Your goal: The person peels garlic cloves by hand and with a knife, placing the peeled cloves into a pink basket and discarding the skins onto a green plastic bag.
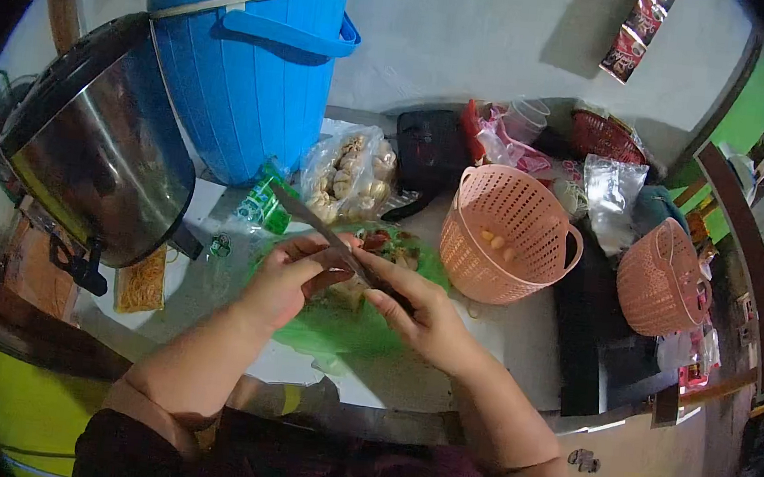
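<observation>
My right hand [417, 308] is wrapped round the handle of a knife [310, 220], whose blade points up and to the left. Close beside it, my left hand [291, 278] has its fingers bent around a small reddish-brown piece that is too hidden to name. Below both hands a green plastic sheet [327, 336] lies on the white table [519, 344], with peelings and scraps on it. To the right stands a pink basket [498, 273] with a few pale peeled cloves [497, 241] at its bottom.
A large blue container [240, 87] and a dark metal pot [115, 148] stand at the left. Behind my hands is a clear bag of garlic bulbs [348, 175]. A black bag [432, 151] lies near the wall; another pink basket [663, 279] is at the far right.
</observation>
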Demonstrator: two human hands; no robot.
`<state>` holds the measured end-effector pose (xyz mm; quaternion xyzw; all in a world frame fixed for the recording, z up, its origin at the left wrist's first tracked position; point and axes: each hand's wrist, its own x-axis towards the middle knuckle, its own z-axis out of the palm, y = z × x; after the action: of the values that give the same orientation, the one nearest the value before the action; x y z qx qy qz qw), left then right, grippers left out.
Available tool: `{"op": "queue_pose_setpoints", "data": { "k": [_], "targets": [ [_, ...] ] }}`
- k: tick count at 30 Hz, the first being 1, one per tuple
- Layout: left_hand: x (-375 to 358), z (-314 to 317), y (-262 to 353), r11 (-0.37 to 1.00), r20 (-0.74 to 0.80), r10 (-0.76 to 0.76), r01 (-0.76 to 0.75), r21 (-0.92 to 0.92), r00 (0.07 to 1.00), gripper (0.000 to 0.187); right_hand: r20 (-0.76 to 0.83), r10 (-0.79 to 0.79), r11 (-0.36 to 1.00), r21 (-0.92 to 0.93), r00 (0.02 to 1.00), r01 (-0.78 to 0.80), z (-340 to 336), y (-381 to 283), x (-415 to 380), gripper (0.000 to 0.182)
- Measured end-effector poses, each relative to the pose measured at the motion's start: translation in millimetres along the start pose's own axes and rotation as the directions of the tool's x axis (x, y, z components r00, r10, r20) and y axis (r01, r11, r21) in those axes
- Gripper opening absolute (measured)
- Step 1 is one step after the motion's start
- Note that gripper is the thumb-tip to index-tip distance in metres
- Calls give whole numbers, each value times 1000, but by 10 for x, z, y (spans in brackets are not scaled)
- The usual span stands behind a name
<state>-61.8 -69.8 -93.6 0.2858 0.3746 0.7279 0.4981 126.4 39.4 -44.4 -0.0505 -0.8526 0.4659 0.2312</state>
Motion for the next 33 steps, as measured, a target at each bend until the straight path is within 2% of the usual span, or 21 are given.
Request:
{"op": "queue_pose_setpoints", "data": {
  "k": [2,4,14,17,20,23,27,31,33],
  "targets": [
    [-18,27,21,1000,19,7,-7,-3,1000,23,11,153,974,166,988,-153,-25,-59,-9,46],
    [-22,61,31,1000,27,4,-4,-6,1000,25,15,219,946,244,976,-216,-42,-63,-12,45],
    [-25,100,52,999,94,24,-20,-43,995,23,-58,302,893,365,951,-261,-53,15,-14,45],
    [2,105,54,1000,107,9,-11,25,994,25,-122,320,893,371,940,-255,-56,15,-8,45],
    [5,90,57,1000,107,-22,21,9,994,28,-132,354,888,357,926,-289,-22,84,-11,45],
    [17,88,39,998,66,-35,37,-44,997,29,-52,370,878,346,927,-331,9,107,-26,46],
    [3,140,81,998,23,-39,40,-45,999,33,-31,365,877,347,930,-332,29,74,-14,47],
    [21,128,78,999,0,-30,30,-37,1000,35,-5,387,889,268,922,-372,11,85,-12,46],
    [24,109,82,999,15,-35,36,-41,999,33,-35,346,910,257,938,-326,33,79,-16,46]
  ]
}}
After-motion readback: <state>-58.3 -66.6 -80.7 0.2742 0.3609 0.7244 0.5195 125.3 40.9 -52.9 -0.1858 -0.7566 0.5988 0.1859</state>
